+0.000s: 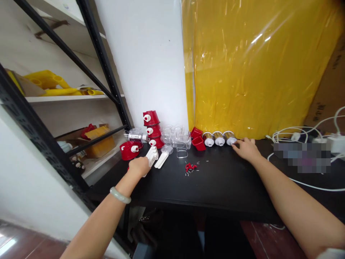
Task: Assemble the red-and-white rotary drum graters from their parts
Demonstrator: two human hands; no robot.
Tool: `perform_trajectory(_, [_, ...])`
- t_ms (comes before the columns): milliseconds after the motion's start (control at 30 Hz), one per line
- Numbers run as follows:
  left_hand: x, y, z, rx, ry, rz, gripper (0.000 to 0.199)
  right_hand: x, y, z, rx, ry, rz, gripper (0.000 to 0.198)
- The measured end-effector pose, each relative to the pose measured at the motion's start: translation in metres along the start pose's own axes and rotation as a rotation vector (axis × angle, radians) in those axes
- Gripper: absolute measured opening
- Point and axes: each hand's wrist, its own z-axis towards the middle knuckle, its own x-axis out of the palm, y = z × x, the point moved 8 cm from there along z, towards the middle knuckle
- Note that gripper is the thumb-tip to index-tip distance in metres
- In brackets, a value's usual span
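My left hand [138, 167] is closed round several long white plastic pieces [152, 155], held just above the table's left part. A similar white piece [161, 160] lies beside them. Red round bases [153, 131] with white knobs stand stacked behind that hand, and another red base [129, 151] sits to its left. At the back, my right hand [247, 149] reaches to the rightmost of three metal grater drums [229, 138] with white ends. Its fingers are apart, with the fingertips at the drum's end; whether they press on it I cannot tell.
Clear plastic parts [179, 138] and red hoppers [198, 143] stand along the wall. Small red pieces [191, 167] and metal pins lie mid-table on the black table [215, 190]. White cables [293, 135] lie at right; a black-framed shelf [102, 54] stands left.
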Motion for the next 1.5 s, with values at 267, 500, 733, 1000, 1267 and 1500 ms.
perform_trajectory(267, [-0.001, -0.004, -0.006, 0.024, -0.017, -0.016, 0.047, 0.0, -0.001, 0.0, 0.014, 0.014, 0.001, 0.045])
perform_trajectory(500, [-0.02, -0.001, -0.023, 0.057, -0.06, -0.048, 0.04, -0.002, -0.002, -0.001, 0.018, 0.015, 0.012, 0.047])
perform_trajectory(733, [-0.043, 0.006, -0.039, 0.07, -0.159, -0.13, 0.023, -0.003, 0.0, -0.002, 0.01, 0.019, 0.017, 0.048])
perform_trajectory(1000, [-0.061, -0.072, -0.052, 0.651, 0.04, -1.149, 0.026, -0.006, 0.003, -0.003, 0.003, 0.009, 0.009, 0.045])
perform_trajectory(1267, [-0.081, -0.2, -0.029, 0.947, 0.115, -1.439, 0.028, -0.003, 0.01, -0.002, -0.078, -0.013, 0.043, 0.041])
perform_trajectory(1500, [-0.055, -0.197, -0.005, 0.766, 0.003, -1.673, 0.038, -0.01, 0.039, 0.0, -0.277, -0.075, 0.072, 0.035])
